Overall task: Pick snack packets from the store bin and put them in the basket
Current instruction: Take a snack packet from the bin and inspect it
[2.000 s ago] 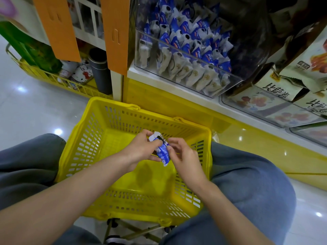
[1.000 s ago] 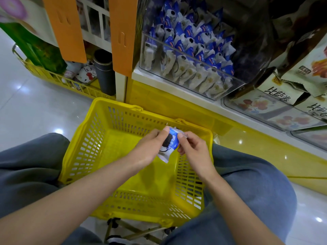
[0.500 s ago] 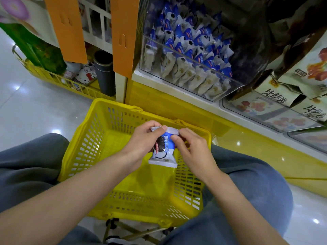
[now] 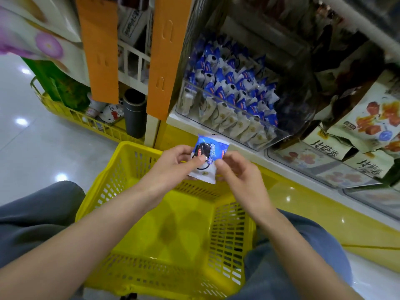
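Observation:
A blue and white snack packet point(image 4: 208, 158) is held upright above the far rim of the yellow plastic basket point(image 4: 121, 182). My left hand point(image 4: 173, 167) pinches its left side and my right hand point(image 4: 236, 172) pinches its right side. The basket sits between my knees, and I see nothing lying on its floor. Beyond it, a clear store bin point(image 4: 229, 124) on the shelf holds several more of the same blue and white packets point(image 4: 233, 92).
Clear bins of beige snack bags point(image 4: 365, 120) fill the shelf to the right. Orange panels point(image 4: 164, 57) hang at the shelf's left end. A yellow wire basket point(image 4: 71, 113) with a dark cylinder point(image 4: 134, 113) stands on the shiny floor at left.
Both hands have lifted the packet from inside the basket up to its far rim and turned it so its printed face shows.

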Tool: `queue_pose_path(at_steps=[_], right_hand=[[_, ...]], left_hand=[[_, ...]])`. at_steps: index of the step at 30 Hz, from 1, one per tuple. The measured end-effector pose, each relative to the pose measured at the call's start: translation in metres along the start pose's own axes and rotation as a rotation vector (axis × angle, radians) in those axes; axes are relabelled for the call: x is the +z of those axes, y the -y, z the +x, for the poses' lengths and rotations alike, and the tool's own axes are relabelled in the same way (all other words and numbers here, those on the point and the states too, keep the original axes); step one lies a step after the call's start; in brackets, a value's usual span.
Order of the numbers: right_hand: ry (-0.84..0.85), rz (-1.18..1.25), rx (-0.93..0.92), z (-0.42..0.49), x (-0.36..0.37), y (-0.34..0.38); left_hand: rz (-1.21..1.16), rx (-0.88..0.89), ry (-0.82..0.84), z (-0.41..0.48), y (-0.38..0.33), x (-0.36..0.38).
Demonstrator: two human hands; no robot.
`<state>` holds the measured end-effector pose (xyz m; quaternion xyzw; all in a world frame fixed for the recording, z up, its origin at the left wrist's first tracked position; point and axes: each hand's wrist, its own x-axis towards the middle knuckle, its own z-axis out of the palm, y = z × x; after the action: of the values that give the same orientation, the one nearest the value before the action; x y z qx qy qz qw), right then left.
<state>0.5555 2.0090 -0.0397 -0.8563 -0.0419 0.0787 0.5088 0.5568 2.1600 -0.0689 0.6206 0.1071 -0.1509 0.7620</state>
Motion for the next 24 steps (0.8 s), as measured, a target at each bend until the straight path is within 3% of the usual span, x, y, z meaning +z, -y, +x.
queue_pose_path(at_steps=[7, 15, 21, 24], right_hand=[[-0.222, -0.347, -0.337, 0.101, -0.026, 0.067], [0.052, -0.717, -0.129, 0.182, -0.010, 0.068], [0.033, -0.751, -0.072, 0.185, -0.007, 0.071], [-0.038, -0.678, -0.132, 0.177, -0.011, 0.073]], left_hand=[[-0.061, 0.110, -0.144, 0.011, -0.023, -0.025], [-0.027, 0.074, -0.199, 0.016, -0.020, -0.030], [-0.078, 0.125, -0.161, 0.014, -0.021, -0.028], [-0.096, 0.133, -0.152, 0.013, -0.021, -0.027]])
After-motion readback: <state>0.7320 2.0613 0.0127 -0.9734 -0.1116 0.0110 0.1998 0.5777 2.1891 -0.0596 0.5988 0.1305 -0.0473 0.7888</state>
